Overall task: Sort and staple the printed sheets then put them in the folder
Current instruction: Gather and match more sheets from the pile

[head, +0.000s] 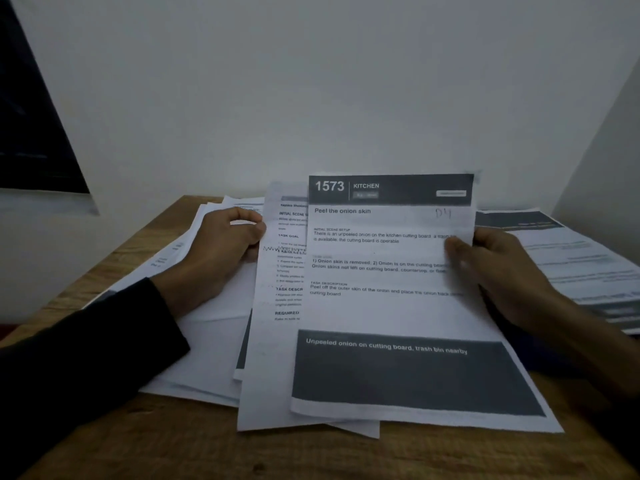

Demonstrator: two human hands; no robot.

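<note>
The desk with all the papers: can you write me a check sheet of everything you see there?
Surface: wooden desk, mostly under paper.
Job's things: top sheet headed "1573 KITCHEN, Peel the onion skin", raised at its far edge; second sheet under it; left pile; right pile. No stapler or folder seen.
Clutter: nothing seen.
Hands: left hand grips the second sheet's left edge; right hand pinches the top sheet's right edge, thumb on the print.
Cables: nothing seen.
Surroundings: plain pale wall behind; dark panel at far left; dim light.
</note>
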